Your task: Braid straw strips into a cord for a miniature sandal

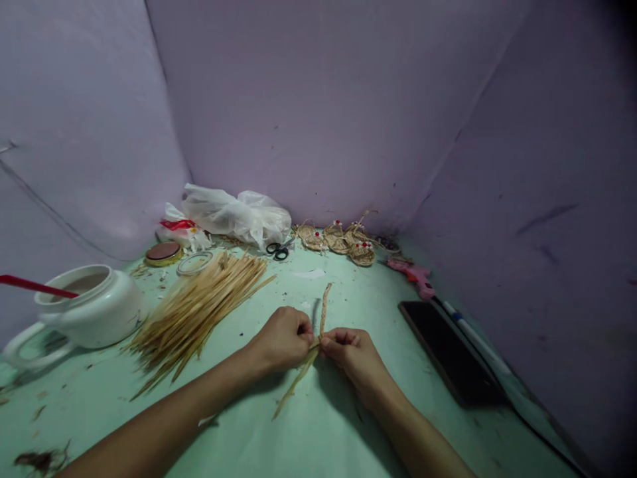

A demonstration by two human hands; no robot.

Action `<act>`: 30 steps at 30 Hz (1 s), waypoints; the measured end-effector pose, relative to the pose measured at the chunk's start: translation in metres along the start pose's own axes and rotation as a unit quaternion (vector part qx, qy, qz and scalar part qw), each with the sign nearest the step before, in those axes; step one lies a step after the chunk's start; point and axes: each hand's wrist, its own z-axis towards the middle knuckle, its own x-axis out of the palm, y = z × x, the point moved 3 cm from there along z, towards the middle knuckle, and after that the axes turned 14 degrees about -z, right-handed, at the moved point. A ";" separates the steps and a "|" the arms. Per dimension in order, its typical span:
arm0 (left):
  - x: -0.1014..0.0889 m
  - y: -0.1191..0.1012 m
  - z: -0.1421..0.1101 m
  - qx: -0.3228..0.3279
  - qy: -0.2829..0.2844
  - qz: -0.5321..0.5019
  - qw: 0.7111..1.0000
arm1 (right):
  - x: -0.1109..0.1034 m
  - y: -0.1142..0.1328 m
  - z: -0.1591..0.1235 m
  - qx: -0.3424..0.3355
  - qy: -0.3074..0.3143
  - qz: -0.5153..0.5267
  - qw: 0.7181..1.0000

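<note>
A narrow braid of dried straw (325, 311) stands up between my hands, its finished end pointing away from me. My left hand (288, 337) pinches loose strands at the braid's near end. Close against it, my right hand (348, 355) grips the braid between thumb and fingers. Unbraided straw strands (294, 390) trail down toward me, below the fingertips. Left of my hands lies a thick bundle of dried straw (204, 305). The exact crossing of the strands is hidden by my fingers.
A white pot (94, 312) with a red handle in it stands at left. At the back are a plastic bag (239, 212), scissors (279, 251) and woven straw pieces with red beads (337, 239). A pink glue gun (415, 275) and a phone (450, 352) lie at right.
</note>
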 end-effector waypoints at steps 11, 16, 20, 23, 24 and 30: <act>0.005 -0.011 -0.007 -0.152 -0.051 -0.122 0.980 | 0.003 0.003 -0.003 0.011 -0.006 0.028 1.000; 0.018 -0.014 -0.010 -0.245 -0.003 -0.297 0.923 | 0.001 0.008 -0.010 0.035 -0.002 0.048 0.998; 0.016 -0.005 -0.008 -0.214 -0.036 -0.281 0.935 | 0.000 0.008 -0.010 0.033 0.009 0.061 0.998; 0.011 0.003 -0.005 -0.136 -0.081 -0.212 0.964 | -0.001 0.007 -0.009 0.032 0.038 0.084 0.995; 0.010 0.004 -0.004 -0.109 -0.093 -0.203 0.969 | -0.001 0.007 -0.009 0.031 0.048 0.093 0.994; 0.017 -0.004 -0.010 -0.158 0.010 -0.306 0.939 | 0.002 0.005 -0.009 0.021 0.075 0.153 0.985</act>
